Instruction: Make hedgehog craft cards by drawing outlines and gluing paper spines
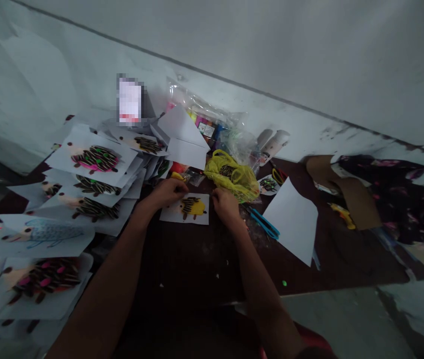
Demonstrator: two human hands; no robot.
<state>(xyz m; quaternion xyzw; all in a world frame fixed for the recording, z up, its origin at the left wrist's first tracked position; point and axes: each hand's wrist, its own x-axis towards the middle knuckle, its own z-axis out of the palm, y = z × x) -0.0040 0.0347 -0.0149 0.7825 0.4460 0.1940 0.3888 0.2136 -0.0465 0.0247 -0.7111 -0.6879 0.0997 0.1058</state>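
A small white card [167,215] lies flat on the dark table in front of me, with a hedgehog figure [193,207] on it. The figure has a yellow body, dark striped seeds along its back and small brown feet. At the card's upper left corner is my left hand [170,193], its fingers closed together; what they hold, if anything, is hidden. My right hand [225,203] is curled beside the card's right edge, fingers bent inward, and I cannot make out anything in them. A yellow lump [177,176] lies just beyond my left fingertips.
Beyond my right hand sits a yellow plastic bag [247,180] with striped seeds. Blue-handled scissors [264,223] and a white sheet [294,222] lie to the right, a yellow glue gun [343,215] farther off. Stacked hedgehog pictures [94,159] fill the left side.
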